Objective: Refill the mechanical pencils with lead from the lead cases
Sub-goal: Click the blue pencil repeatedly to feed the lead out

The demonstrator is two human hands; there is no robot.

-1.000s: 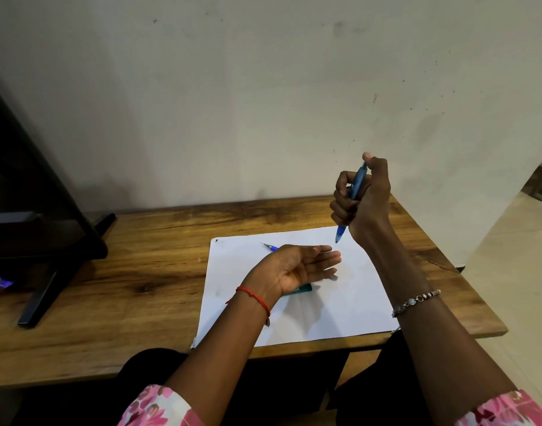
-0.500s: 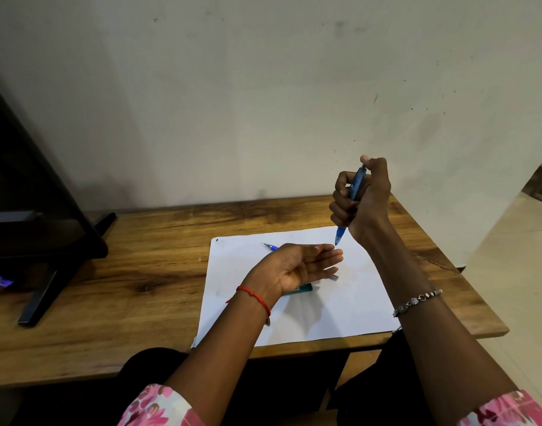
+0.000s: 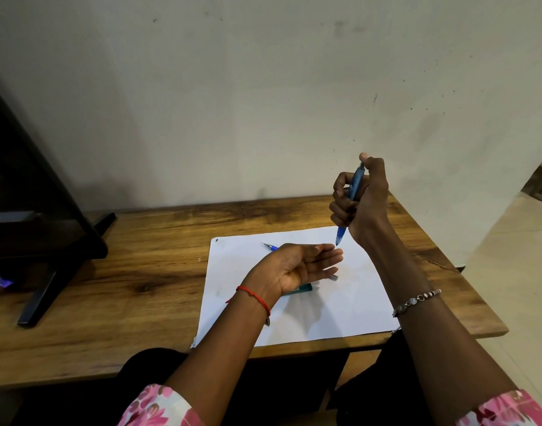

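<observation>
My right hand [image 3: 361, 201] grips a blue mechanical pencil [image 3: 354, 187] upright above the paper, thumb on its top end, tip pointing down. The tip hangs just above the fingertips of my left hand [image 3: 297, 265], which lies palm up with straight fingers over the white sheet [image 3: 340, 309]. A second blue pencil [image 3: 269, 246] lies on the sheet behind my left hand; only its tip end shows. A green lead case [image 3: 302, 289] lies on the sheet, mostly hidden under my left hand. A small metal piece [image 3: 333, 277] shows by my left fingertips.
The sheet lies on a wooden desk [image 3: 146, 272] against a pale wall. A black monitor stand [image 3: 54, 265] occupies the desk's left end. The desk's right edge drops to a tiled floor.
My right hand with the pencil has shifted very slightly; the thumb stays on the pencil's top. My left hand stays palm up beneath the tip.
</observation>
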